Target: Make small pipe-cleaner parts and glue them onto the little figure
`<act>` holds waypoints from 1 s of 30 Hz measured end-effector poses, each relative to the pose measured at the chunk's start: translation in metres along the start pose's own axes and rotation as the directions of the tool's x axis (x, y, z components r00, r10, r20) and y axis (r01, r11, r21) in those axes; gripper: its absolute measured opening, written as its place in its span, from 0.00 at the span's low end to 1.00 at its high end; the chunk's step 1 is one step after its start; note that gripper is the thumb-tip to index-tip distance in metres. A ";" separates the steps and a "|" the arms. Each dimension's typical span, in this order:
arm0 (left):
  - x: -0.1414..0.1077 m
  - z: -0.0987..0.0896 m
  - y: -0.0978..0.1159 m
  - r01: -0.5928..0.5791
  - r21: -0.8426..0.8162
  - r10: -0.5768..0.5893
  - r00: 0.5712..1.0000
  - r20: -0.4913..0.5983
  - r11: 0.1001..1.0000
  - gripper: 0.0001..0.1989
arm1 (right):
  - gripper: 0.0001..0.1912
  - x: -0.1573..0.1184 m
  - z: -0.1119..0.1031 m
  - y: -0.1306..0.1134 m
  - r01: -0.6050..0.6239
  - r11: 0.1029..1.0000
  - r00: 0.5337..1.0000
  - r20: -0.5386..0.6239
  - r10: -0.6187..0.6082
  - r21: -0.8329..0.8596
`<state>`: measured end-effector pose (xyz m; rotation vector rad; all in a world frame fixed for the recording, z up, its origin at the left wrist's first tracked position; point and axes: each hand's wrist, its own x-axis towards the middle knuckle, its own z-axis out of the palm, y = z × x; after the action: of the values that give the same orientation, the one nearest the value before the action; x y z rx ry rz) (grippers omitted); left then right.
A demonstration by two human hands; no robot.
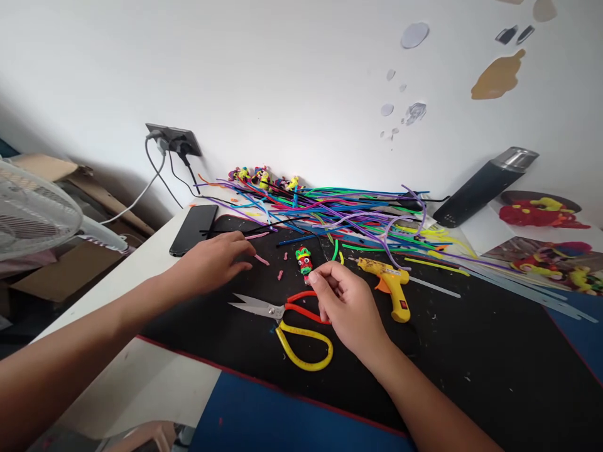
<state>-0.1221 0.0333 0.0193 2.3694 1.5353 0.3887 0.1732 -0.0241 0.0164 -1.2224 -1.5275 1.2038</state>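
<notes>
My right hand [346, 301] pinches the lower end of a small figure [304, 260] between thumb and fingertips. The figure has a red face with round white eyes, a green and yellow top and a green band below the face. Over the left part of the black mat [452, 364] is my left hand [217, 260], its thumb and fingers apart and nothing visible in them. Just beyond its fingertips lies a pink pipe cleaner piece [261, 259]. Scissors [271, 309] with one red and one yellow handle lie below the figure, blades apart and pointing left.
A yellow glue gun [393, 282] lies to the right. Behind it spreads a heap of coloured pipe cleaners [339, 210], with several small figures [264, 177] by the wall. A phone [194, 230] lies at left, a dark flask [485, 188] leans at right, and a fan [40, 210] stands far left.
</notes>
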 end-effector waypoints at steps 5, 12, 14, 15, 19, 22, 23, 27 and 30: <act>0.005 0.007 -0.009 -0.014 0.071 0.011 0.999 0.039 0.997 0.12 | 0.14 -0.007 0.008 0.001 0.131 0.981 0.991 0.038 -0.127 -0.140; 0.022 0.006 -0.002 0.031 0.214 -0.020 0.998 -0.052 0.976 0.16 | 0.10 -0.021 0.020 -0.004 0.275 0.929 0.951 0.210 -0.225 -0.248; 0.025 0.006 0.004 0.026 0.200 -0.007 0.996 -0.091 0.979 0.16 | 0.10 -0.023 0.023 -0.004 0.332 0.899 0.928 0.268 -0.258 -0.285; 0.026 0.006 0.009 0.006 0.177 0.009 0.996 -0.086 0.984 0.16 | 0.09 -0.024 0.024 -0.003 0.363 0.882 0.916 0.290 -0.278 -0.301; 0.034 0.010 0.029 -0.087 0.026 0.086 0.995 0.053 0.996 0.15 | 0.08 -0.024 0.027 0.000 0.439 0.838 0.881 0.338 -0.331 -0.324; 0.044 0.015 0.038 -0.092 -0.027 0.094 0.991 0.095 0.995 0.14 | 0.08 -0.024 0.027 0.001 0.462 0.827 0.869 0.350 -0.349 -0.322; 0.047 0.017 0.039 -0.091 -0.031 0.093 0.991 0.096 0.995 0.14 | 0.09 -0.025 0.027 0.001 0.464 0.825 0.868 0.354 -0.349 -0.323; 0.053 0.021 0.039 -0.088 -0.006 0.088 0.992 0.095 0.996 0.12 | 0.09 -0.025 0.028 0.001 0.476 0.811 0.858 0.382 -0.344 -0.339; 0.053 0.021 0.040 -0.092 0.019 0.090 0.992 0.088 0.996 0.12 | 0.10 -0.025 0.029 0.002 0.498 0.786 0.848 0.396 -0.352 -0.367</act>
<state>-0.0600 0.0640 0.0185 2.4461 1.4041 0.2846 0.1508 -0.0542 0.0081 -0.9004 -2.2804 0.7637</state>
